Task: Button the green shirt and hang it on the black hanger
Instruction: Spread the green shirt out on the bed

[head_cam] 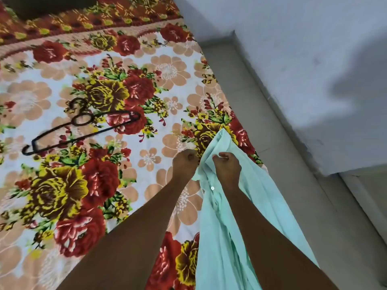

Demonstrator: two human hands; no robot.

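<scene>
The green shirt (222,222) hangs bunched in the air over the right side of the bed, held up by both hands. My left hand (185,163) is closed on the shirt's left edge near the top. My right hand (227,167) grips the fabric just to the right, fingers curled into it. A white button (212,188) shows on the placket below my right hand. The black hanger (81,127) lies flat on the bedsheet well to the left of both hands, hook pointing away from me.
The bed (62,195) has a floral sheet in red, yellow and peach. Its right edge runs diagonally beside a grey floor strip (278,164) and a pale blue wall (303,59). A dark object (48,7) sits at the far top left.
</scene>
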